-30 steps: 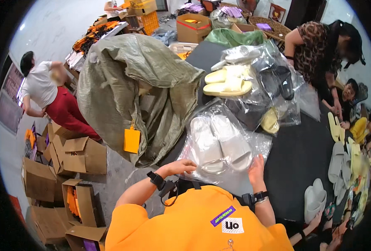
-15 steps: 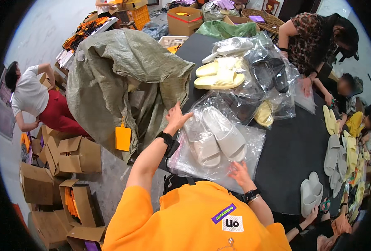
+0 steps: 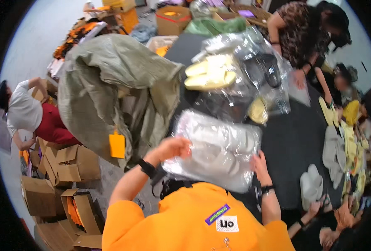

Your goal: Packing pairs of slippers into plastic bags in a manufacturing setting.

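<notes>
Clear, crinkled plastic wraps the pair of white slippers (image 3: 216, 152) that both hands hold up over the near edge of the black table (image 3: 294, 142). The left hand (image 3: 175, 147) is clenched on the left edge of the bag, fingers curled into the film with the knuckles showing, a black watch on the wrist below it. The right hand (image 3: 260, 163) grips the bag's right edge from behind; only the back of the hand and part of the thumb show, so how far its fingers are bent cannot be told. Glare and motion blur on the film smear the slippers inside into pale shapes, and the bag's lower edge is cut off by the orange shirt (image 3: 193, 217). The bag looks puffed and wrinkled, silvery where light hits it. Beyond the bag on the table lies a pile of bagged slippers (image 3: 235, 79), yellow and black pairs among them. Left of the bag, off the table's edge, slumps a large olive-grey sack (image 3: 106, 88) with an orange tag (image 3: 117, 145). Right of the bag, loose white and yellow slippers (image 3: 340, 142) lie along the table's far side, partly blurred.
</notes>
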Available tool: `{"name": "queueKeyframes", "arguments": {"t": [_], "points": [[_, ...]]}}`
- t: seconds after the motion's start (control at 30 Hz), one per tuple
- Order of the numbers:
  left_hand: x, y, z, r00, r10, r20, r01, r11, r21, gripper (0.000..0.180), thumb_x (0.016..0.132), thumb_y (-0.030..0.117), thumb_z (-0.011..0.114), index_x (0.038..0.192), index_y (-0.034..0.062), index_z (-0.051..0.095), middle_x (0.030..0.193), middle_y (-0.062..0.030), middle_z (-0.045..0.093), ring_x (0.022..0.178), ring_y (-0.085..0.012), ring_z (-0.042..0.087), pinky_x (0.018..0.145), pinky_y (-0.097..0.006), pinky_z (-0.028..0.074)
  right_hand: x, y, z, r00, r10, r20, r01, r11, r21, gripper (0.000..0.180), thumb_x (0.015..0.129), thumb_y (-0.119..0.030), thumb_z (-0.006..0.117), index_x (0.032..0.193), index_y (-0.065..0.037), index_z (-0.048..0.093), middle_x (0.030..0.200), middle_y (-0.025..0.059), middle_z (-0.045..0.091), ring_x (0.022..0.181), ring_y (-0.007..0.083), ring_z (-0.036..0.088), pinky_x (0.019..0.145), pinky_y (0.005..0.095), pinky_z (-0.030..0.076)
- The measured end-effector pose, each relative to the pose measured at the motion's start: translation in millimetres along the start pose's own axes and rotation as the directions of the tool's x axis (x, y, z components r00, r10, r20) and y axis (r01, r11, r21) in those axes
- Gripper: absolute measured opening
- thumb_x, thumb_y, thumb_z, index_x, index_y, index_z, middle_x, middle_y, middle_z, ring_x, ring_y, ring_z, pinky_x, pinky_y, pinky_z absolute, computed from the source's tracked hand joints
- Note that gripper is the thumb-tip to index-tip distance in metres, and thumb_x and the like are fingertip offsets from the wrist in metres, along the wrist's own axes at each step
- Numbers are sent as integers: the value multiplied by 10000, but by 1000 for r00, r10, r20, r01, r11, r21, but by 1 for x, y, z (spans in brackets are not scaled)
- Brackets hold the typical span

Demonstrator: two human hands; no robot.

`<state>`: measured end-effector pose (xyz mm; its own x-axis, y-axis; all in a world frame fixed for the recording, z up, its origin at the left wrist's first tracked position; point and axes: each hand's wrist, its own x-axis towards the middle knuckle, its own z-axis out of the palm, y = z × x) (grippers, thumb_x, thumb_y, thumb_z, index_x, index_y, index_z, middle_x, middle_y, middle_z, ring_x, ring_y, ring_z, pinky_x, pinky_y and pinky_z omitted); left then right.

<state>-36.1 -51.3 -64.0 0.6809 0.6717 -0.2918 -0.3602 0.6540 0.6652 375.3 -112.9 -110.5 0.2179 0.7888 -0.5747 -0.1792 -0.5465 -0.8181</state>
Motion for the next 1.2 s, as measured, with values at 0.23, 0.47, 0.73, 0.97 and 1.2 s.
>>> {"name": "queueKeyframes", "arguments": {"t": [0.23,0.47,0.73,0.97,1.2], "points": [[40,-51,-35,992,107,-73,6,528,849,271,812,141,547,1079,113,580,794,-81,607,709,-174,579,622,-309,448,43,71,-30,989,-108,-99,96,988,-119,485,804,-112,557,1251,-55,377,755,58,530,544,153,539,408,285,431],[95,-50,-14,843,198,500,-391,-411,823,624,757,212,608,1342,215,392,1107,-95,538,1009,-276,530,820,-412,431,57,65,-12,989,-128,-80,107,968,-227,460,795,-78,581,1210,-50,384,756,78,546,542,155,553,401,282,443],[131,-80,18,849,47,527,-441,-489,753,496,745,161,585,1229,174,481,1038,-108,522,1012,-288,508,861,-402,393,58,74,-17,998,-53,-35,49,993,-103,425,822,-104,551,1213,-60,389,746,77,552,533,165,548,441,316,487],[146,-115,-8,852,231,471,-439,-177,881,414,733,100,540,1146,104,514,1036,-164,526,1036,-334,486,863,-432,397,54,78,-30,982,-58,-180,56,998,-19,155,884,-132,466,1030,-82,480,703,48,541,509,148,526,415,301,460],[85,-60,0,793,403,457,-330,-346,878,370,713,49,535,1081,55,512,1037,-159,519,1009,-341,484,894,-436,376,71,94,-60,934,-204,-293,177,977,-116,76,883,-124,455,901,-68,504,596,25,492,389,106,431,318,252,359]]}}
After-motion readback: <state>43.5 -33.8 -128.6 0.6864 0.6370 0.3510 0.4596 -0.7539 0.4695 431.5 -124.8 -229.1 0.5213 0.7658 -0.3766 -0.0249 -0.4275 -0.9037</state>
